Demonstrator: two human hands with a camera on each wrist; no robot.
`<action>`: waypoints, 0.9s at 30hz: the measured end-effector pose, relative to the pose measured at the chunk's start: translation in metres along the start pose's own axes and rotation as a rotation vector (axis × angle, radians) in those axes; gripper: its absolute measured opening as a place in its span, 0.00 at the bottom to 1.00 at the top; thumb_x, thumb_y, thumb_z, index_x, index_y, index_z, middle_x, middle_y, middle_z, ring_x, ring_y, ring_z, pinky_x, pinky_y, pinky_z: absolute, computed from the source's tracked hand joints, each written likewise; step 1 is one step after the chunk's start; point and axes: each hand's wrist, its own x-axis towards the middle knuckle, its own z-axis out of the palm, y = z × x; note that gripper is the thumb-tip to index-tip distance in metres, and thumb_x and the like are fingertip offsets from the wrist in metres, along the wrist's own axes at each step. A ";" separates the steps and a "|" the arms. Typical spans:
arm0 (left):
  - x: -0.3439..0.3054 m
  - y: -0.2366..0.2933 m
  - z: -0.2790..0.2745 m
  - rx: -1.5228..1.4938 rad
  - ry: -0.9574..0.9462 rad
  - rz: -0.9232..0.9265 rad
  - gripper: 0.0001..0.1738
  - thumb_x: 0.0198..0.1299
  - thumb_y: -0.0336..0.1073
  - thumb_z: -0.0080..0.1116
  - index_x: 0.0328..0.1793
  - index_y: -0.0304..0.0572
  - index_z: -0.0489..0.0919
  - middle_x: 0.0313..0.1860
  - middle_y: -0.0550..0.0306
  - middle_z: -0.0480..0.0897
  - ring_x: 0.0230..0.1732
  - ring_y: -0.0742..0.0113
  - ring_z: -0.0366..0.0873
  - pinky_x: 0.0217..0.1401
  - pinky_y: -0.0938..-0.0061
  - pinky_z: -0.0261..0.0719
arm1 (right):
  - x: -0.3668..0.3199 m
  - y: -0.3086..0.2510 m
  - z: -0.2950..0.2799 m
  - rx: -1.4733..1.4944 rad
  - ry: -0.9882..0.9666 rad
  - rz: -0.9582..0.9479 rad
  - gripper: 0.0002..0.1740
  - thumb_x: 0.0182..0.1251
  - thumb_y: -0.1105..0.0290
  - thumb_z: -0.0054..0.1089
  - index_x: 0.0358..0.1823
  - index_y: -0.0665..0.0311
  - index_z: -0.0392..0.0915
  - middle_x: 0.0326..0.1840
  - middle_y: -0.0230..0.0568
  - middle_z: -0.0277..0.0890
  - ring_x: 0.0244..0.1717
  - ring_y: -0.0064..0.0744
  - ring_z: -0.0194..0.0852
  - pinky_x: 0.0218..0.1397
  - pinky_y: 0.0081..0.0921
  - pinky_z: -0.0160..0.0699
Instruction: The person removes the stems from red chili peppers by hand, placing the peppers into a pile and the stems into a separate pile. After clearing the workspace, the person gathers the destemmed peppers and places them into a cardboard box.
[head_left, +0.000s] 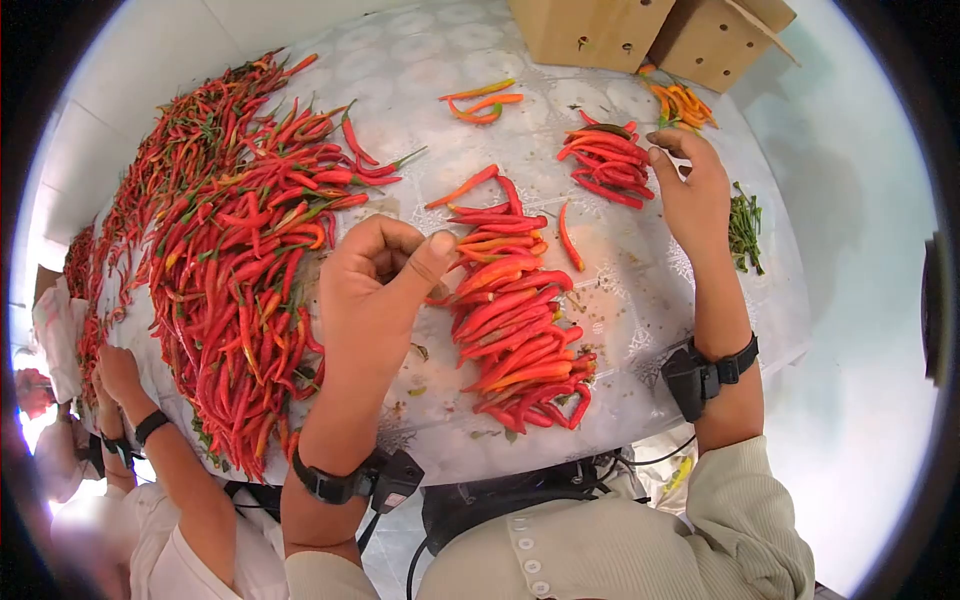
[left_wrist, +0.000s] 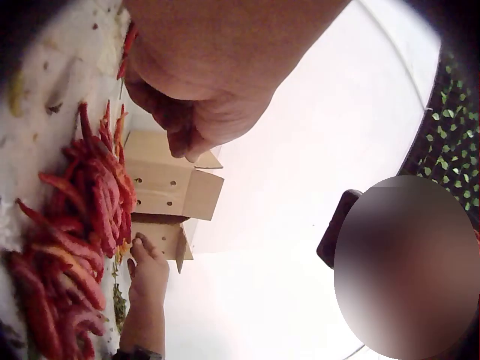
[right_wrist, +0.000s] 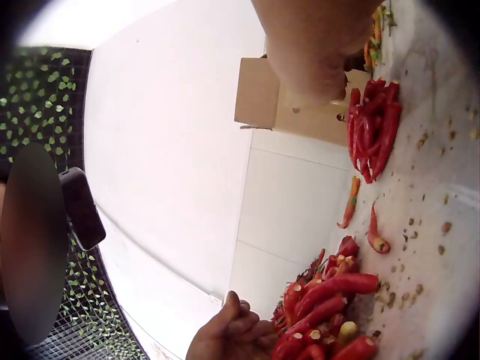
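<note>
My left hand (head_left: 375, 285) hovers at the left edge of a stacked pile of red chili peppers (head_left: 515, 320), thumb extended, fingers loosely curled, nothing visible in its grasp. In the right wrist view that left hand (right_wrist: 232, 334) appears beside the stemless ends of the peppers. My right hand (head_left: 692, 190) is by a smaller bundle of red chilies (head_left: 608, 165), thumb and forefinger apart at its right side, with nothing seen between them. A dark chili (head_left: 607, 130) lies across this bundle's top. One loose red chili (head_left: 570, 238) lies between the two piles.
A large heap of stemmed chilies (head_left: 245, 270) covers the table's left side. Orange chilies (head_left: 682, 104) lie at the far right, with green stems (head_left: 745, 230) nearer. Cardboard boxes (head_left: 595, 30) stand at the back. Another person's arm (head_left: 170, 440) reaches in at left.
</note>
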 end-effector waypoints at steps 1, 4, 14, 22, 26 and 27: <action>0.000 0.002 0.001 0.002 0.011 -0.012 0.11 0.63 0.38 0.65 0.37 0.41 0.77 0.22 0.66 0.77 0.23 0.79 0.73 0.29 0.83 0.70 | 0.000 -0.001 0.000 0.003 0.020 -0.005 0.08 0.62 0.70 0.61 0.42 0.63 0.81 0.44 0.43 0.80 0.49 0.42 0.77 0.55 0.34 0.73; 0.001 0.000 0.000 -0.031 0.017 0.005 0.09 0.67 0.38 0.60 0.43 0.40 0.76 0.22 0.63 0.78 0.23 0.77 0.74 0.29 0.81 0.70 | -0.002 -0.007 0.002 0.022 0.059 -0.022 0.09 0.62 0.69 0.62 0.41 0.63 0.81 0.44 0.42 0.80 0.48 0.40 0.77 0.53 0.33 0.74; 0.009 -0.021 -0.002 0.346 0.016 0.304 0.13 0.61 0.31 0.60 0.51 0.36 0.77 0.40 0.52 0.83 0.41 0.65 0.80 0.49 0.72 0.77 | -0.020 -0.051 0.003 0.151 -0.064 -0.193 0.06 0.60 0.75 0.64 0.38 0.66 0.80 0.41 0.42 0.79 0.43 0.37 0.78 0.49 0.27 0.74; 0.030 0.005 -0.065 1.412 0.513 0.458 0.08 0.49 0.34 0.67 0.37 0.48 0.86 0.37 0.56 0.77 0.44 0.54 0.74 0.48 0.59 0.71 | -0.034 -0.071 0.001 0.215 -0.159 -0.249 0.06 0.57 0.75 0.65 0.36 0.65 0.80 0.40 0.43 0.77 0.45 0.39 0.77 0.50 0.29 0.74; 0.039 -0.006 -0.079 1.576 0.589 0.367 0.07 0.49 0.36 0.67 0.37 0.51 0.87 0.37 0.59 0.77 0.45 0.55 0.74 0.48 0.58 0.71 | -0.041 -0.076 0.003 0.224 -0.182 -0.337 0.07 0.55 0.75 0.66 0.35 0.64 0.80 0.39 0.43 0.77 0.44 0.42 0.76 0.49 0.31 0.74; 0.039 -0.007 -0.079 1.618 0.591 0.350 0.08 0.49 0.36 0.67 0.37 0.51 0.87 0.37 0.60 0.77 0.45 0.55 0.74 0.48 0.58 0.70 | -0.041 -0.077 0.003 0.224 -0.181 -0.349 0.07 0.55 0.75 0.66 0.35 0.64 0.80 0.39 0.43 0.77 0.43 0.42 0.76 0.49 0.31 0.74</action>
